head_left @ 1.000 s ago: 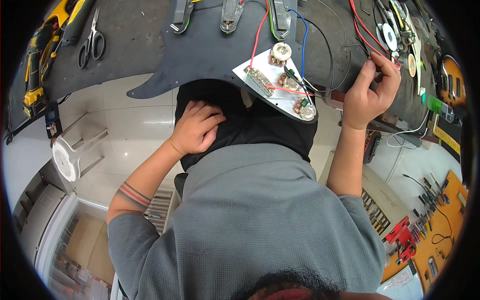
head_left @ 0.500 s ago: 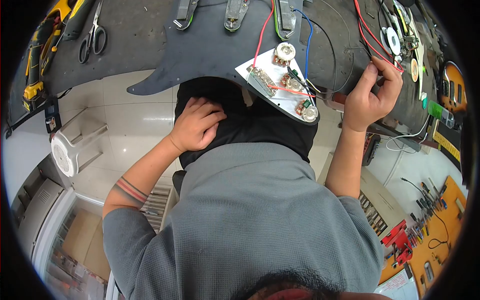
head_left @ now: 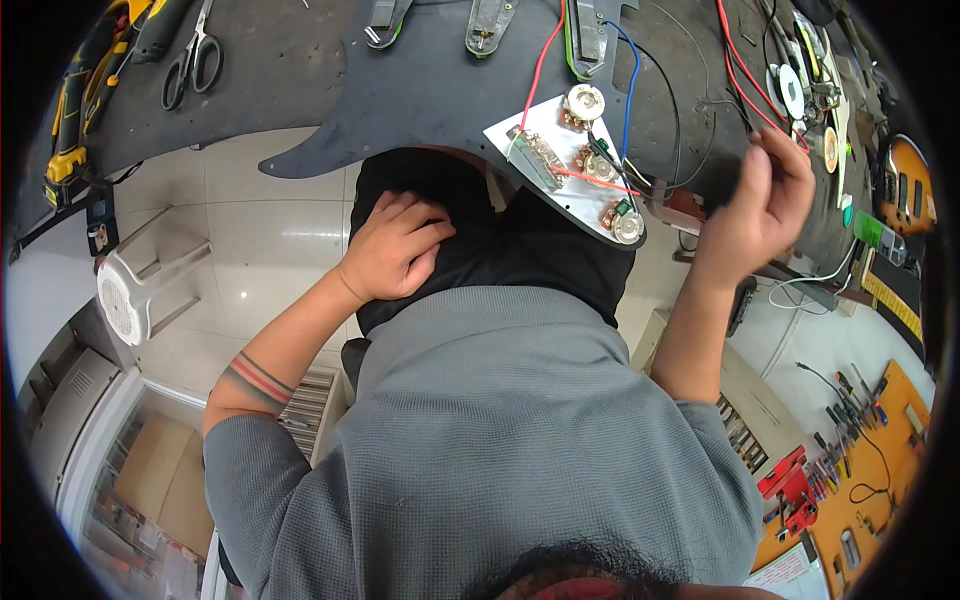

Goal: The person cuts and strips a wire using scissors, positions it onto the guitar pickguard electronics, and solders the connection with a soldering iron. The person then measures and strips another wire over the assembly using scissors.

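My left hand rests on my lap with its fingers stretched out loosely, holding nothing. My right hand is raised at the bench's right side, thumb and fingers closed together and slightly blurred. Whether something thin sits in that pinch I cannot make out. Left of it lies an upturned guitar pickguard, its corner jutting over the bench edge above my thighs. Silvery foil on it carries a selector switch and three potentiometers. Red wire, blue wire and black wires run among these parts and the pickups.
Scissors and yellow-black tools lie at the left. Red cable, a white spool and small parts crowd the right. A sunburst guitar body is at far right. A white stool stands on the floor.
My right hand has shifted a little right and down, its grip blurring. The view has turned slightly, so the pickguard appears farther right. My left hand stays on my lap.
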A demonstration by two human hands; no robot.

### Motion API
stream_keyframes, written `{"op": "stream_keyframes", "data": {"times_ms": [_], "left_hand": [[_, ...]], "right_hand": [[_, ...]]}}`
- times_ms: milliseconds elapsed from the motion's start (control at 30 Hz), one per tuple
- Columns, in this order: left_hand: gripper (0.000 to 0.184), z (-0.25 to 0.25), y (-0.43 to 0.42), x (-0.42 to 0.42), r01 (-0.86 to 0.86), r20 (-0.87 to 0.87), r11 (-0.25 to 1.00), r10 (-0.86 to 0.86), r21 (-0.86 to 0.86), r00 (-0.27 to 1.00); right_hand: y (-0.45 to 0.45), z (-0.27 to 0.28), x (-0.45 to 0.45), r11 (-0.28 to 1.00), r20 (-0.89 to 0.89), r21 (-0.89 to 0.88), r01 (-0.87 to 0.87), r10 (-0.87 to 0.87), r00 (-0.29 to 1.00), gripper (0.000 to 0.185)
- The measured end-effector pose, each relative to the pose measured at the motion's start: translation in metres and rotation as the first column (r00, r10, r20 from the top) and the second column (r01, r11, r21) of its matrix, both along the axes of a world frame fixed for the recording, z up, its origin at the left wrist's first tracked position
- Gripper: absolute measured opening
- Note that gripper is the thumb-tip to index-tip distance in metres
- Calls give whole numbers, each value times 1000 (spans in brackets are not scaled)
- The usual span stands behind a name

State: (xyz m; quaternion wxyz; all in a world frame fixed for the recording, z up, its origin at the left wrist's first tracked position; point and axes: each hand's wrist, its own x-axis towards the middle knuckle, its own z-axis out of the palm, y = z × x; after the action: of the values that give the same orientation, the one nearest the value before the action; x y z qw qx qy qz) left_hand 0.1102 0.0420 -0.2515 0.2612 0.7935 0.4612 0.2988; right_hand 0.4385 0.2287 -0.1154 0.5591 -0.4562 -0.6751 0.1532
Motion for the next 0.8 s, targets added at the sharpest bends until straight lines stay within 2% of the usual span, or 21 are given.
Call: {"op": "stream_keyframes", "data": {"times_ms": [33,100,167,200,267,400,500,800], "left_hand": [[30,3,0,-1,23,-14,1000,-23,16,1000],[30,15,2,-1,79,-27,993,-77,88,997],[31,39,2,5,147,-24,969,-146,201,989],[32,54,4,9,129,-2,947,-135,295,991],[35,91,13,18,78,49,878,-115,473,992],[39,144,43,19,-97,30,817,97,569,995],[45,145,66,19,-186,-12,789,238,586,971],[46,137,80,21,-169,-43,794,239,584,970]], "right_hand": [[-11,11,-10,996,-197,-68,-56,41,979,22],[-33,32,-23,983,-178,-55,-177,165,970,23],[-45,56,-32,951,209,-64,-304,311,927,29],[-46,69,-39,925,436,-115,-361,374,819,32],[-47,78,-54,896,575,-208,-392,437,692,39],[-44,70,-64,899,600,-234,-370,433,673,37],[-43,69,-68,913,630,-203,-354,399,667,34],[-39,59,-71,909,619,-193,-370,406,673,31]]}}
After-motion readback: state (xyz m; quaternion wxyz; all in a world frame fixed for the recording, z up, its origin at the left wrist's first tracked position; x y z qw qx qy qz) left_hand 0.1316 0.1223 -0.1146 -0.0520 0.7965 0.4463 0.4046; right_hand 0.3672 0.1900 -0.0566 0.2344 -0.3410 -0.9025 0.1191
